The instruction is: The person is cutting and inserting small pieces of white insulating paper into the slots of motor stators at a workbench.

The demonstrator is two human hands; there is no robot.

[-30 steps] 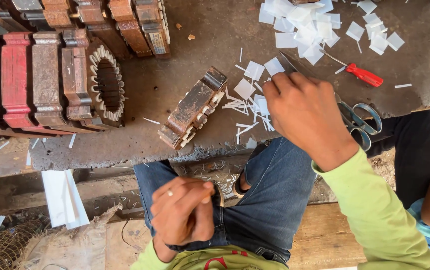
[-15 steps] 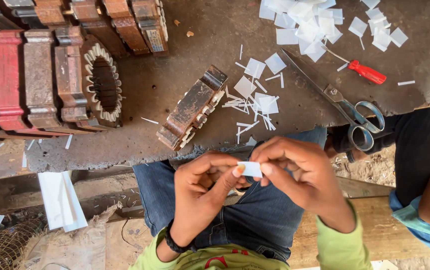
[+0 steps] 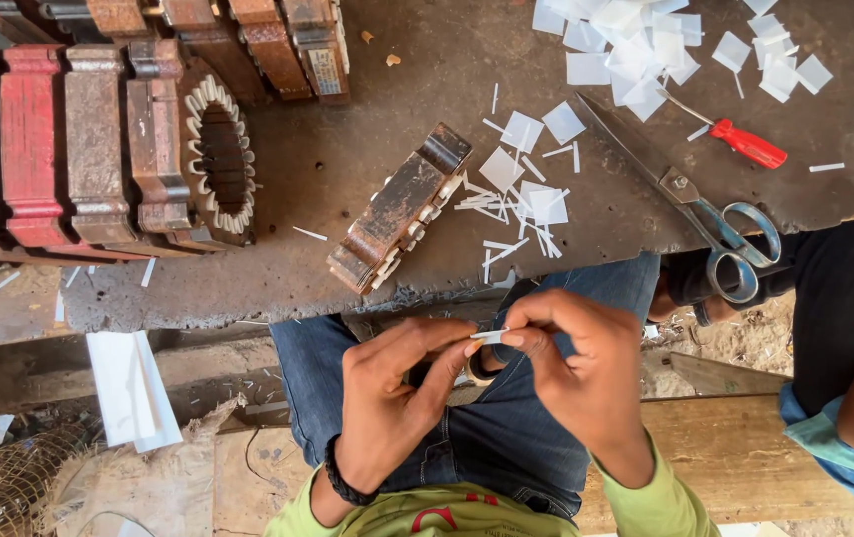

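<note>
Our left hand [image 3: 387, 398] and right hand [image 3: 576, 368] now meet over our lap, fingertips pinched shut on one white slip [image 3: 492, 336], held edge-on where it lay flatter before. The stator [image 3: 399, 209] sits untouched on the bench [image 3: 367, 139] above.

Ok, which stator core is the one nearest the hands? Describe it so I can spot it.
On the dark workbench, look just beyond the near edge, left of the scattered white paper slips. The rusty stator core lies there alone, tilted diagonally, while the others stand in rows at the far left.
</note>
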